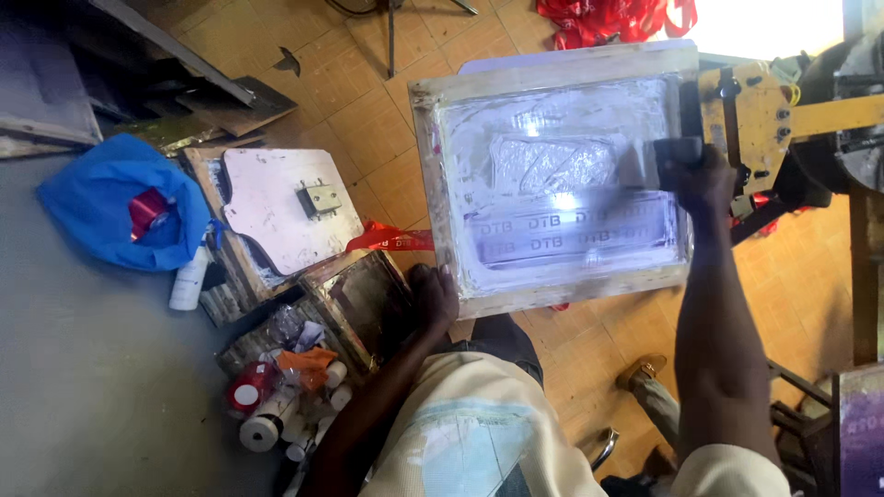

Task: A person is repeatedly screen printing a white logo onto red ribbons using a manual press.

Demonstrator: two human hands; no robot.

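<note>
Right hand (702,175), arm outstretched, grips a squeegee (656,161) on the wood-framed mesh screen (552,175); left hand (433,296) clasps the frame's edge

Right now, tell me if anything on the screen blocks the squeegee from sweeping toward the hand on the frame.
Nothing visible does. The right hand holds the squeegee on the mesh; the screen frame holds only ink up to the left hand.

Blue bag (120,207), red ribbons (612,18), white-smeared screen frame (557,175), tan tiled floor (368,110)
</note>
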